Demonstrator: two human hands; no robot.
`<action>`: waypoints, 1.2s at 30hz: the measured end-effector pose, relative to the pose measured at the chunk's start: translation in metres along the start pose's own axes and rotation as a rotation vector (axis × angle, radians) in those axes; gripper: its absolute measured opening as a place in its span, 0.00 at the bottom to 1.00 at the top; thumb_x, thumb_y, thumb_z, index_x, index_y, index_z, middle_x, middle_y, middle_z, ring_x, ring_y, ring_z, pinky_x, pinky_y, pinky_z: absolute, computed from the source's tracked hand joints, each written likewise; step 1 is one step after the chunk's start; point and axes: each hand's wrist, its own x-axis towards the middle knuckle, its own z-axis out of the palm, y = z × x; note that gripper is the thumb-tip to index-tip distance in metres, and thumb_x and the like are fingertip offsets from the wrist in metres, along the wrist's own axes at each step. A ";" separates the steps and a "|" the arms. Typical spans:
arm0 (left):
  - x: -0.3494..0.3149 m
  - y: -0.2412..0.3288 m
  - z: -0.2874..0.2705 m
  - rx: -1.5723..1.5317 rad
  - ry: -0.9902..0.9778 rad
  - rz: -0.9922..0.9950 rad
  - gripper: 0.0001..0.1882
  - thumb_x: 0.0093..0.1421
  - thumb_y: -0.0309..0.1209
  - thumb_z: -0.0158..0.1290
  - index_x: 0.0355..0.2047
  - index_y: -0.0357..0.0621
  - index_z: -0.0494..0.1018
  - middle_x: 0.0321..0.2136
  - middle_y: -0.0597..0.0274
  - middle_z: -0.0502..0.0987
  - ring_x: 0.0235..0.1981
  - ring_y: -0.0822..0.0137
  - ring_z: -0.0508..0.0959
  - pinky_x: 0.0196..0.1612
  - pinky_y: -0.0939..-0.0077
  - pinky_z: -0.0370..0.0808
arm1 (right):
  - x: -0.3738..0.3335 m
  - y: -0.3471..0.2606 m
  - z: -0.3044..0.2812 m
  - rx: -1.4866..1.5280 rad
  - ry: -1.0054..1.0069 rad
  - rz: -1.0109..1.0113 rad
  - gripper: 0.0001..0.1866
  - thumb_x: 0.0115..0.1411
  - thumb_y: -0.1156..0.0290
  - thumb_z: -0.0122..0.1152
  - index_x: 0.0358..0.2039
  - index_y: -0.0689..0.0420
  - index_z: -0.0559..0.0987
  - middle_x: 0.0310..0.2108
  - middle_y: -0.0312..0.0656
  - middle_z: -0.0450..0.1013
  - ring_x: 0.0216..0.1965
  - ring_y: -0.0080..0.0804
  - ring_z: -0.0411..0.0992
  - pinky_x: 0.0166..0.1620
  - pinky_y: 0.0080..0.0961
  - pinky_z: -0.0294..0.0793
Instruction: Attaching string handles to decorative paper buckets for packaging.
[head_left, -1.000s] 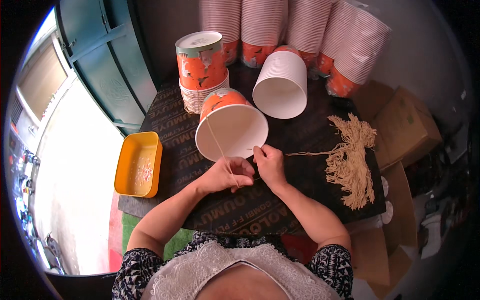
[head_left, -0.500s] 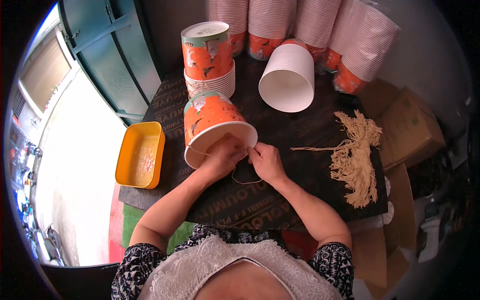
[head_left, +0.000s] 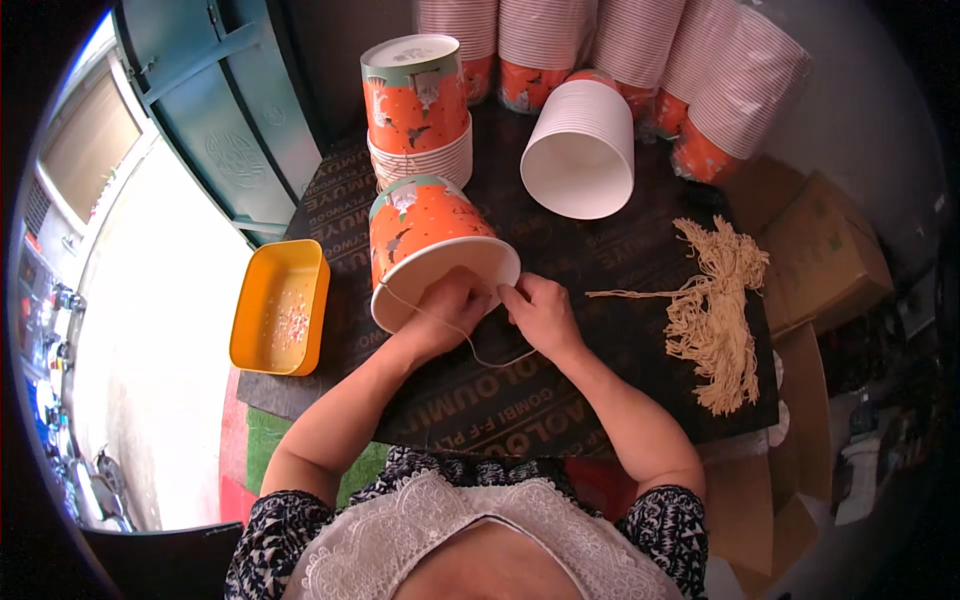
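Note:
An orange paper bucket (head_left: 430, 220) with white and dark figures lies tilted on the black table, its white open mouth facing me. My left hand (head_left: 452, 305) reaches into the mouth, fingers closed near the right side of the rim; what they hold is hidden. Just outside that part of the rim, my right hand (head_left: 543, 312) pinches a thin beige cord. From the left side of the rim, the cord (head_left: 480, 360) crosses over my left wrist and sags in a loop toward my right hand.
A nested bucket stack (head_left: 416, 110) stands behind. White-lined buckets (head_left: 578, 160) lie on their side, with wrapped stacks (head_left: 640, 50) along the back. A yellow bin (head_left: 322, 310) holding small bits is at left. At right are a beige cord bundle (head_left: 722, 310) and a cardboard box (head_left: 830, 245).
The thumb and fingers of my right hand have shifted slightly up and right at the rim. The cord loop hangs a little wider. The bucket stays nearly in place.

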 end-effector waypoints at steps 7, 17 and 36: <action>-0.001 -0.004 -0.004 0.159 -0.084 -0.019 0.08 0.51 0.26 0.51 0.26 0.32 0.74 0.26 0.41 0.76 0.29 0.48 0.77 0.32 0.62 0.73 | 0.000 0.000 -0.002 -0.171 -0.012 0.003 0.14 0.60 0.65 0.57 0.26 0.65 0.77 0.19 0.51 0.73 0.21 0.44 0.74 0.27 0.35 0.70; 0.003 0.007 -0.003 -0.620 -0.007 -0.456 0.06 0.53 0.28 0.52 0.26 0.37 0.74 0.21 0.63 0.74 0.21 0.71 0.72 0.23 0.77 0.66 | 0.000 -0.002 0.001 -0.366 -0.024 0.015 0.17 0.60 0.62 0.55 0.26 0.66 0.78 0.25 0.58 0.74 0.30 0.57 0.75 0.33 0.47 0.73; 0.000 -0.007 0.013 -0.544 -0.104 -0.349 0.08 0.56 0.26 0.53 0.35 0.32 0.72 0.20 0.60 0.73 0.17 0.72 0.73 0.20 0.80 0.70 | -0.007 -0.009 -0.023 -0.106 -0.235 0.061 0.09 0.57 0.72 0.55 0.30 0.66 0.79 0.21 0.45 0.75 0.24 0.27 0.74 0.30 0.27 0.71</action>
